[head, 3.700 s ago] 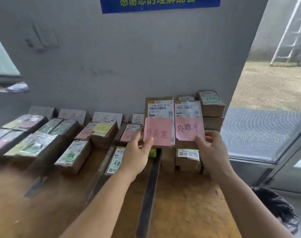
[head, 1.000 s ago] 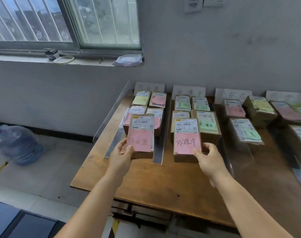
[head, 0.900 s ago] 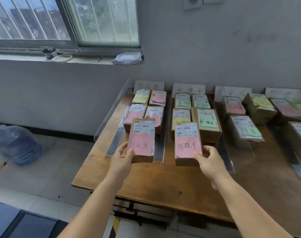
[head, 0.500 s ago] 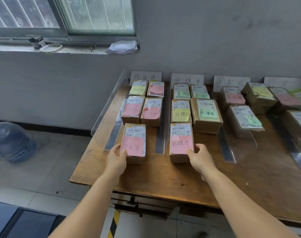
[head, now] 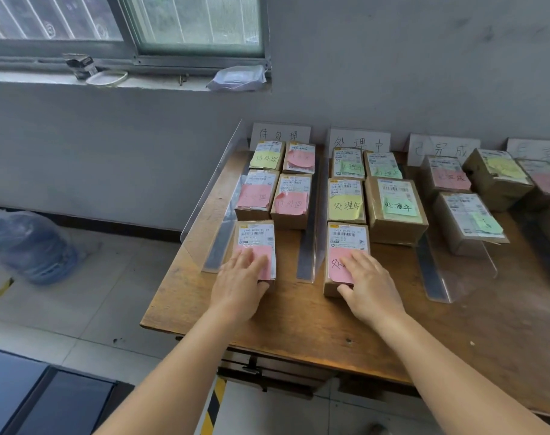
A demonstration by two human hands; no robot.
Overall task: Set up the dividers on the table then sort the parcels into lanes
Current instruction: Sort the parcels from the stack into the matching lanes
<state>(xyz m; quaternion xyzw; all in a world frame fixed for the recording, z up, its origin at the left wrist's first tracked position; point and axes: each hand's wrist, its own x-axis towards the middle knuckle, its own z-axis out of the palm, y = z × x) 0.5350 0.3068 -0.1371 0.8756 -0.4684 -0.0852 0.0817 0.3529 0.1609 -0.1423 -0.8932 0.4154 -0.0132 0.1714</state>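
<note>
Two brown parcels with pink sticky notes lie flat on the wooden table (head: 299, 321). My left hand (head: 240, 284) rests flat on the left parcel (head: 255, 238) in the first lane. My right hand (head: 369, 287) rests with straight fingers on the right parcel (head: 346, 243) in the second lane; its thumb lies by the parcel's near end. A clear divider (head: 311, 246) stands between the two lanes. Another clear divider (head: 214, 208) stands along the table's left edge. More parcels with pink, yellow and green notes fill the lanes behind.
White lane signs (head: 280, 133) lean against the grey wall at the back. A third clear divider (head: 449, 274) and more parcels (head: 470, 224) stand to the right. A blue water bottle (head: 32, 246) lies on the floor to the left, below a window.
Both hands lowered the two parcels onto the table at the front of the first two lanes. They shifted from gripping the parcels' near ends to lying flat on top.
</note>
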